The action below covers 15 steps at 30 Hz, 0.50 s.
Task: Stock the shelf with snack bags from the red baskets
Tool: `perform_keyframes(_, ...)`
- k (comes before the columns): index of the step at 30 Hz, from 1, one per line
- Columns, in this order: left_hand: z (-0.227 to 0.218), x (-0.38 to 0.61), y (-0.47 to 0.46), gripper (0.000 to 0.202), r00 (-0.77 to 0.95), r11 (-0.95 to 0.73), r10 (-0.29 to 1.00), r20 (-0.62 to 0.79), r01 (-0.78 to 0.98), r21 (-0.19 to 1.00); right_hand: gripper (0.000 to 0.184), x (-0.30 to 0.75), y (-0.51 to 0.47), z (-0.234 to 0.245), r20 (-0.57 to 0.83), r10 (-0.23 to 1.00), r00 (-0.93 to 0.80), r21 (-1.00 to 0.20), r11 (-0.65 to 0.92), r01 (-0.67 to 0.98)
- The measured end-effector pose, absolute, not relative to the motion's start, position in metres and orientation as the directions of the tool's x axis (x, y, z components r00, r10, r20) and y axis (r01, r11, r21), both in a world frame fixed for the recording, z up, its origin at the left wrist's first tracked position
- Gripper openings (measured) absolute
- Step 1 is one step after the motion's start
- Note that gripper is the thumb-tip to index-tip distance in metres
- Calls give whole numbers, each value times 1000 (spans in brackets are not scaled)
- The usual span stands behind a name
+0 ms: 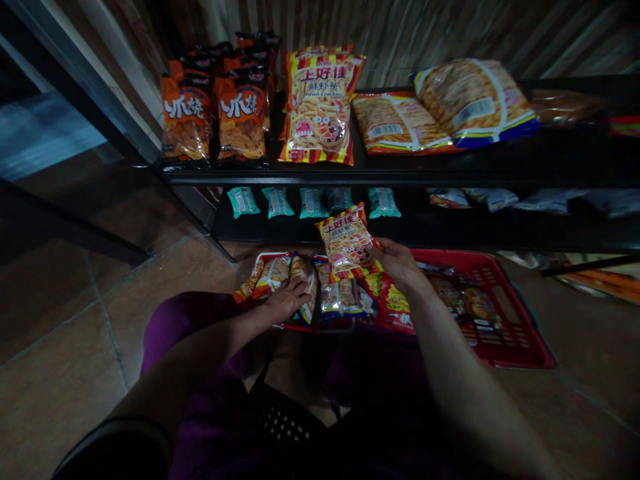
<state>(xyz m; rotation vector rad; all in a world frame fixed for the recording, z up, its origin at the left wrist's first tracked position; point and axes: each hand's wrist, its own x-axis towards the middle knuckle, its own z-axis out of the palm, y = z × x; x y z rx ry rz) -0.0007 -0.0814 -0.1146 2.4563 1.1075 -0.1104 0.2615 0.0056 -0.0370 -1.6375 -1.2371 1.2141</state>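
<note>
- Tiled floor (pixel 55 347): dim; detail fades toward the picture edges.
- Black shelf unit (pixel 310 177): its right end is cut off by the frame. Upper level carries orange bags (pixel 240 120), a large upright bag (pixel 320 110) and flat-lying bags (pixel 400 123); rear rows are partly hidden.
- Teal packets (pixel 383 203): on the lower level; the upper board hides their tops.
- Right hand (pixel 397 263): clamped on the right edge of the prawn cracker bag (pixel 345 233). Thumb and finger contact is partly obscured.
- Prawn cracker bag: held tilted, front outward, above the packed bags (pixel 343 297) and before the lower level.
- Left hand (pixel 290 299): fingers spread over a packet (pixel 306 277); whether it grips cannot be told.
- Red basket (pixel 525 333): right forearm covers part; wrapped contents (pixel 475 303) are too dark to identify.
</note>
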Motion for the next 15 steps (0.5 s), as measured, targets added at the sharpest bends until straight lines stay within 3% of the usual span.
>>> perform_keyframes(5, -106, -13, -58, 58, 581, -447, 800, -148, 743, 498, 29, 268, 8, -40, -268, 956, 120, -914, -292, 281)
perform_keyframes(9, -103, -19, -47, 59, 497, -331, 859, -126, 726, 603, 27, 268, 9, -37, -272, 954, 123, -922, -295, 251)
perform_keyframes(12, -100, -19, -50, 57, 534, -364, 833, -148, 729, 580, 25, 264, 8, -34, -283, 951, 122, -919, -305, 250)
perform_keyframes(15, -91, -13, -60, 51, 630, -416, 718, -295, 729, 544, 26, 258, 6, -35, -287, 954, 86, -914, -300, 274)
